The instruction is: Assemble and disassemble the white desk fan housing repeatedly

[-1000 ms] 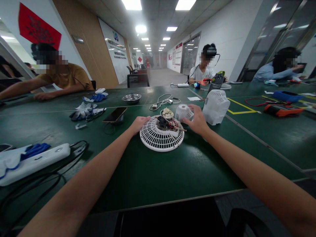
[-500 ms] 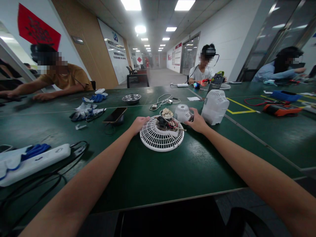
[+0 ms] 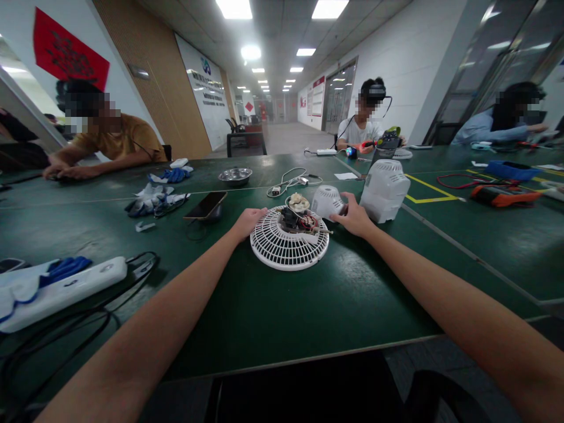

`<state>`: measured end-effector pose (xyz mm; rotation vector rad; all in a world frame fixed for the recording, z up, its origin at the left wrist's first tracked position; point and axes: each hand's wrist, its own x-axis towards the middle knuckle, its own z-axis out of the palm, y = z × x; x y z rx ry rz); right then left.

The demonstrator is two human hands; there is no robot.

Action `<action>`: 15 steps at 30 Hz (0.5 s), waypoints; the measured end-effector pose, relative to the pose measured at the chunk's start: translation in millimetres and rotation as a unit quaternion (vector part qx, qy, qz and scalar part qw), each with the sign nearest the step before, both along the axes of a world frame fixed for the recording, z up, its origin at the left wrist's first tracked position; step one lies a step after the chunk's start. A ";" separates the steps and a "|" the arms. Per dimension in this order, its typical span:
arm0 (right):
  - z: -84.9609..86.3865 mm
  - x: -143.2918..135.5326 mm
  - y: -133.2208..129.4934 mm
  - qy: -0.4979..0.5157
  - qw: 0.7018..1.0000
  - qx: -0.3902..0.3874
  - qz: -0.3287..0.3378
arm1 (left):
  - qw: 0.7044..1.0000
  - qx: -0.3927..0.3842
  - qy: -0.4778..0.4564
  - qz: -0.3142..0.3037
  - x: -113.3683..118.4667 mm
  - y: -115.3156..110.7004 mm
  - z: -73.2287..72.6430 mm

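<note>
A round white fan grille (image 3: pixel 286 254) lies flat on the green table, with a fan motor and its wires (image 3: pixel 299 220) in its middle. My left hand (image 3: pixel 251 222) grips the grille's left rim, fingers reaching over its edge. To the right of the grille, my right hand (image 3: pixel 353 217) is closed around a white vented motor cover (image 3: pixel 326 201); its far fingers are partly hidden. Just beyond that hand a larger white plastic housing (image 3: pixel 385 191) stands upright, apart from the fingers.
Behind the grille lie a coiled white cable (image 3: pixel 286 185) and a metal bowl (image 3: pixel 235 176). A phone (image 3: pixel 207 205), work gloves (image 3: pixel 152 200) and a white power strip (image 3: pixel 88 288) are on the left. An orange multimeter (image 3: pixel 504 195) lies right. Other people sit around the table.
My right hand and the motor cover have shifted very slightly, the cover tilting a little. My left hand stays on the grille. The person at left has drawn their hands together.
</note>
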<state>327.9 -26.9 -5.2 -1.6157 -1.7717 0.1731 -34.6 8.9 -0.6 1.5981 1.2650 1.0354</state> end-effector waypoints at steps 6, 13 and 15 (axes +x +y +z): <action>1.7 -0.4 -1.9 -0.015 1.000 -0.008 0.011 | 1.000 -0.002 0.004 -0.002 -1.8 2.0 -2.3; 2.8 -0.4 -1.6 -0.018 1.000 -0.013 0.013 | 0.999 0.018 0.021 -0.036 -8.6 15.1 -13.6; 1.9 0.0 -0.8 -0.021 1.000 -0.011 0.012 | 0.999 0.018 0.020 -0.037 -9.6 17.3 -15.7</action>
